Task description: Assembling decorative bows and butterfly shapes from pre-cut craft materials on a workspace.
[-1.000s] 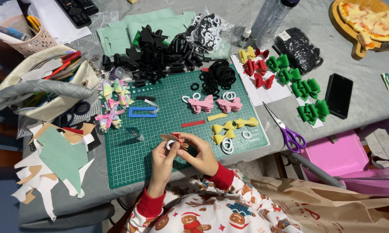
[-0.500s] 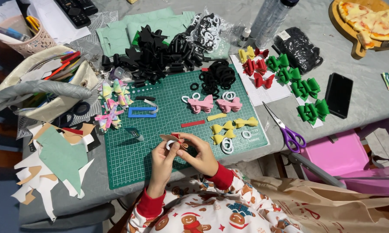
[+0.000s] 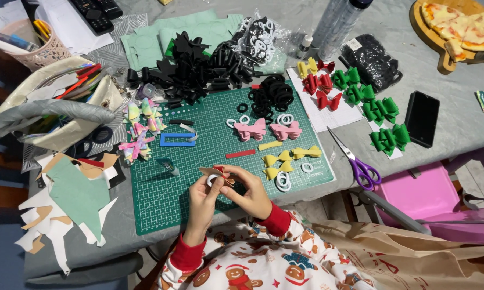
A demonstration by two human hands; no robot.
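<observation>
A: The bow piece [image 3: 214,173], tan with a red bit at its top, sits low in the centre of the frame, pinched between both hands just above the near edge of the green cutting mat [image 3: 161,204].

B: How are the fingers set?

A: The left hand [image 3: 203,200] has its fingers closed narrowly on the piece from the left, with a white ring [image 3: 212,180] against them. The right hand [image 3: 251,194] curls in from the right, fingertips meeting the same piece. Both are holding it, neither is spread wide.

B: What would make this step go well?

A: I judge it best to keep the folds pinched tight at the middle and work low over the mat, so a slipped ring lands there. The 2 hands should stay close together, since the piece is small.

B: And the surface?

A: A grey desk [image 3: 457,134], crowded. On the mat lie pink bows [image 3: 269,130], yellow bows [image 3: 287,157], a red strip [image 3: 240,154] and a blue frame [image 3: 177,140]. Black foam pieces [image 3: 193,70] are heaped at upper centre, green bows [image 3: 376,110] at the right, purple-handled scissors [image 3: 357,161] beside the mat's right edge.

B: The room?

A: A black phone [image 3: 422,118] at right, pizza on a wooden board [image 3: 457,27] at upper right, a bag of pens [image 3: 54,113] at left, and a pink stool [image 3: 419,196] at lower right.
</observation>
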